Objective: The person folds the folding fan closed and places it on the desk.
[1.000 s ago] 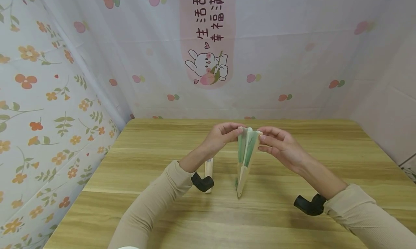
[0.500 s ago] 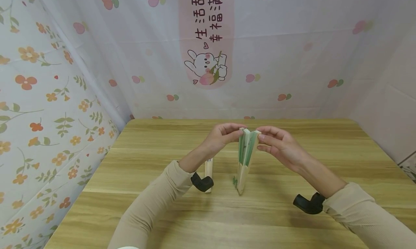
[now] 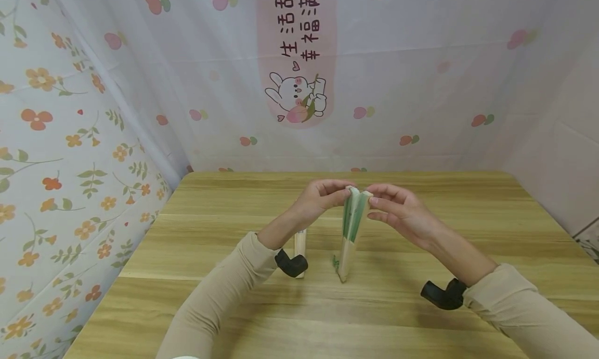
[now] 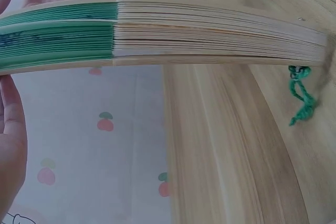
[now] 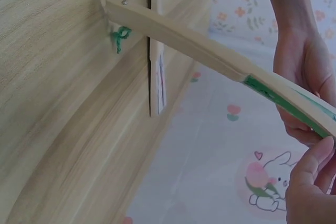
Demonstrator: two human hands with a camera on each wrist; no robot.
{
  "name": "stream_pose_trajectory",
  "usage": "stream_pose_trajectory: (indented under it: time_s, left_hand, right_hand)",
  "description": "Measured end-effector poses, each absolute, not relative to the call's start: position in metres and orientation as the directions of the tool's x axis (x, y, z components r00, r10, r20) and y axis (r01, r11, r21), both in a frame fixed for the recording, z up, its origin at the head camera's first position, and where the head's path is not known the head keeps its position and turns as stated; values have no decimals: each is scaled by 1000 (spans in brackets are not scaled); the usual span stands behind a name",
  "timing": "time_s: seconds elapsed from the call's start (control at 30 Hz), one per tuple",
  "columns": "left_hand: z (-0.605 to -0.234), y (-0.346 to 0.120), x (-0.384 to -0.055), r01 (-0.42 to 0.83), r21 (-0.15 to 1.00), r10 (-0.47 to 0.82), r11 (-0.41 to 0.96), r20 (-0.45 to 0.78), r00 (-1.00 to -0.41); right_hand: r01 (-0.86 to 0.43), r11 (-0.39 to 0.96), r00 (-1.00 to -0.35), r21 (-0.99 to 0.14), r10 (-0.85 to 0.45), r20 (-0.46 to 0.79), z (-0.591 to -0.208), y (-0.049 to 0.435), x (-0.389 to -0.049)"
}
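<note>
A green folding fan (image 3: 348, 239) with pale wooden ribs stands nearly folded, its pivot end down at the table and its top tilted away. My left hand (image 3: 327, 193) pinches one outer rib near the top between thumb and fingers. From the other side, my right hand (image 3: 400, 209) pinches the opposite outer rib. In the left wrist view the ribs (image 4: 220, 35) lie almost stacked, with a slim gap in the green pleats (image 4: 58, 32). A knotted green cord (image 4: 302, 98) hangs from the pivot end.
A second, folded fan (image 5: 157, 51) lies on the wooden table (image 3: 224, 307), partly hidden by my left arm in the head view. Black wrist mounts (image 3: 291, 264) hang under both forearms. A printed curtain (image 3: 398, 78) hangs behind the table's far edge.
The fan's two outer ribs have drawn closer, so its top is narrower. My right hand has shifted slightly left; my left hand has barely moved.
</note>
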State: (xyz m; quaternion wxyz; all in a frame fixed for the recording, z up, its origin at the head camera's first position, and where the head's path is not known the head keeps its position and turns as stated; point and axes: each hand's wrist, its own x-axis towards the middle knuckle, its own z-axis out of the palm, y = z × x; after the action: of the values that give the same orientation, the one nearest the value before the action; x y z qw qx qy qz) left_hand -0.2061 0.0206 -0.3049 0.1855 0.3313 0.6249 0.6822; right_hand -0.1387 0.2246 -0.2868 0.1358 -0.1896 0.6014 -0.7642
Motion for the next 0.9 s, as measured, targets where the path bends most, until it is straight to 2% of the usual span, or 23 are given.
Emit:
stream_pose_trajectory:
  time_s: [0.4,0.9]
  left_hand:
    - [-305,21,-206,136,977,636,-166,212,-742]
    - [-311,17,-206,89,987,721,-132,157,-675]
  right_hand:
    - [-33,-231,-897,-972,-422,130,-290,224,-139]
    - [-22,-274,-903,-962,-407,136,-292,224,-140]
